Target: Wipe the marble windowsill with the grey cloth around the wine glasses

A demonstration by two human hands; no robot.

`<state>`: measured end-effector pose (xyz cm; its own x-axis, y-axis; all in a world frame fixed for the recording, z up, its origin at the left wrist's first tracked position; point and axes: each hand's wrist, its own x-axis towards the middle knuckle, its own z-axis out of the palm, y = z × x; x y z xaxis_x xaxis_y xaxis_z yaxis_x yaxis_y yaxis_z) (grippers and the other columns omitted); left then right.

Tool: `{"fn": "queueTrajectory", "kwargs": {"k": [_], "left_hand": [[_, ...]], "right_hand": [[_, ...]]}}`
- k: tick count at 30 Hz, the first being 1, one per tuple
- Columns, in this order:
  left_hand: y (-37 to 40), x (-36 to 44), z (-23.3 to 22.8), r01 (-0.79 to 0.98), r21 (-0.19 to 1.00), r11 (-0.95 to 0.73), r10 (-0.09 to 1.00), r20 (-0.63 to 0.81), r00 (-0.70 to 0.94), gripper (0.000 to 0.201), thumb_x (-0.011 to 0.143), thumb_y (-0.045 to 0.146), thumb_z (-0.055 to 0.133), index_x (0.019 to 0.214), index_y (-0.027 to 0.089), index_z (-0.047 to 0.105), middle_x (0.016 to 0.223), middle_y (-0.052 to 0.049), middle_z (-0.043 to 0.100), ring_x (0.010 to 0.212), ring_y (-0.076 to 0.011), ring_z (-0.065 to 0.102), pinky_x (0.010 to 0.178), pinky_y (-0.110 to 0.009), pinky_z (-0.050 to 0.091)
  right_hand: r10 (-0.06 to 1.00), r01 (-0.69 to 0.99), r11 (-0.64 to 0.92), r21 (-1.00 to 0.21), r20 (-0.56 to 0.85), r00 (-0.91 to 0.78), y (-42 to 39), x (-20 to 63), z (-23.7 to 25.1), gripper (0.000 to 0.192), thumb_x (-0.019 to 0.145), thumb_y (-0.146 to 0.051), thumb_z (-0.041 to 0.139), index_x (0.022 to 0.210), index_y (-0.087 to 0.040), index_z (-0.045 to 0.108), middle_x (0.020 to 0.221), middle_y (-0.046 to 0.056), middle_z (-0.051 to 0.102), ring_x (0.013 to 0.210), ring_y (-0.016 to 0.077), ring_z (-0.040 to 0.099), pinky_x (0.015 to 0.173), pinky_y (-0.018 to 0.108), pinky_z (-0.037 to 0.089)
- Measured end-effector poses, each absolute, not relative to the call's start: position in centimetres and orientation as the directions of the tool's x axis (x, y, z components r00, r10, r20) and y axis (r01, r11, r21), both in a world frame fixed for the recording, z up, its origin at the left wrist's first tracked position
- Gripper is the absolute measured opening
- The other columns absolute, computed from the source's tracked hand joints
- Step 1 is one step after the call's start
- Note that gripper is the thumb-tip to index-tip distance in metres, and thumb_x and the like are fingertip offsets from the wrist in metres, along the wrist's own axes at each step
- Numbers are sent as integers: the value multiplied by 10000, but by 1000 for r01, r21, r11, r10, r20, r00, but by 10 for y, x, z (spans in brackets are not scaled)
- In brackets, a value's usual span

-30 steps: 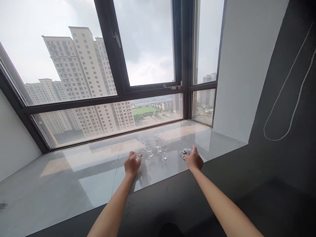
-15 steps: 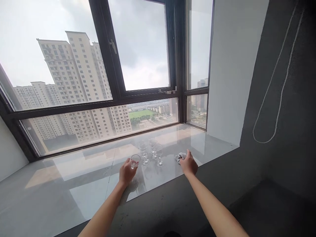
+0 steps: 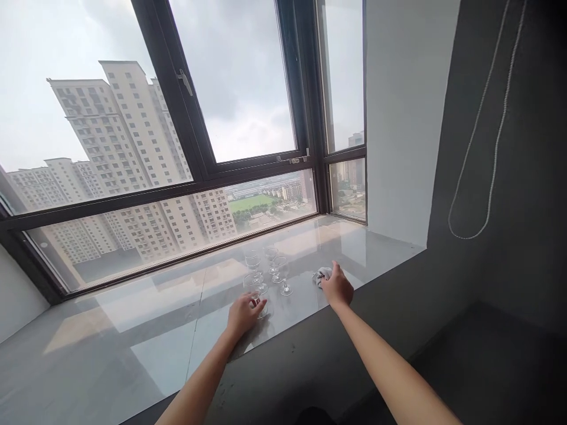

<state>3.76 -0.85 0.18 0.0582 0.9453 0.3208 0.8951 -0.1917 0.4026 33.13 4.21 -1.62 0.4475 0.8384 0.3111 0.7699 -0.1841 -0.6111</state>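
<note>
My left hand (image 3: 245, 314) is closed around the stem of a clear stemmed glass (image 3: 252, 282), its foot down at the windowsill's surface. Just beyond it, several more clear stemmed glasses (image 3: 280, 265) stand upright in a close group on the glossy grey sill (image 3: 163, 330). Further right, my right hand (image 3: 339, 288) grips a crumpled light grey cloth (image 3: 319, 276), which rests on the sill near its front edge. Part of the cloth is hidden by the fingers.
A dark-framed window (image 3: 199, 177) with a handle (image 3: 185, 81) rises behind the sill. A white wall (image 3: 403, 118) borders it at the right. A looped blind cord (image 3: 494, 171) hangs against the dark wall.
My left hand has moved right and lowered the glass beside the others. My right hand stays on the cloth in nearly the same spot. The view has shifted slightly.
</note>
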Motion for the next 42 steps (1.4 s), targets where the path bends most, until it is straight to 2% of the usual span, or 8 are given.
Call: {"fn": "queueTrajectory", "kwargs": {"k": [3, 6, 11, 15, 21, 37, 42], "left_hand": [[-13, 41, 2, 928, 292, -233, 926, 359, 119, 324, 835, 488, 510, 932, 231, 682, 1039, -59, 644, 935, -193, 569, 834, -304, 427], [-16, 46, 2, 955, 198, -223, 925, 352, 143, 364, 813, 455, 540, 1087, 250, 660, 1185, -75, 597, 1090, -236, 508, 977, -379, 367], [-12, 47, -2, 972, 128, -195, 956, 245, 160, 487, 850, 349, 433, 1329, 318, 521, 1405, -58, 464, 1283, -255, 377, 1107, -458, 200], [-6, 43, -7, 981, 76, -176, 971, 178, 161, 563, 850, 298, 367, 1409, 339, 425, 1481, -48, 390, 1380, -278, 271, 1128, -506, 117], [-2, 43, -9, 986, 52, -159, 979, 135, 151, 583, 869, 313, 320, 1451, 337, 351, 1518, -49, 337, 1395, -283, 263, 1127, -517, 113], [-6, 46, -10, 988, 83, -132, 974, 196, 113, 537, 863, 335, 313, 1384, 375, 440, 1468, -32, 411, 1372, -289, 279, 1112, -587, 33], [-6, 47, -11, 992, 76, -99, 975, 206, 82, 530, 864, 337, 325, 1377, 347, 458, 1451, -56, 429, 1366, -291, 277, 1111, -593, 7]], "right_hand": [[847, 769, -186, -611, 297, 441, 41, 331, -15, 569, 876, -350, 423, 1424, -223, 340, 1309, 100, 552, 993, 212, 613, 695, 277, 457], [844, 767, -192, -613, 295, 448, 40, 331, -14, 572, 871, -345, 433, 1422, -221, 343, 1304, 106, 552, 1001, 216, 611, 714, 285, 457], [838, 762, -181, -622, 308, 450, 42, 331, -17, 561, 870, -348, 441, 1410, -226, 349, 1296, 107, 553, 1007, 221, 612, 716, 289, 455], [838, 766, -173, -619, 316, 444, 44, 331, -20, 548, 876, -368, 437, 1399, -223, 358, 1289, 112, 556, 993, 222, 617, 696, 284, 455], [848, 773, -178, -609, 304, 434, 42, 331, -20, 529, 887, -379, 416, 1390, -224, 369, 1280, 117, 558, 957, 216, 622, 665, 282, 456], [829, 775, -185, -604, 327, 453, 43, 330, -20, 461, 873, -364, 435, 1312, -222, 438, 1245, 100, 580, 929, 207, 623, 656, 277, 431], [823, 772, -173, -612, 341, 455, 45, 331, -22, 449, 861, -363, 453, 1287, -221, 452, 1219, 93, 592, 921, 210, 621, 650, 275, 419]]}}
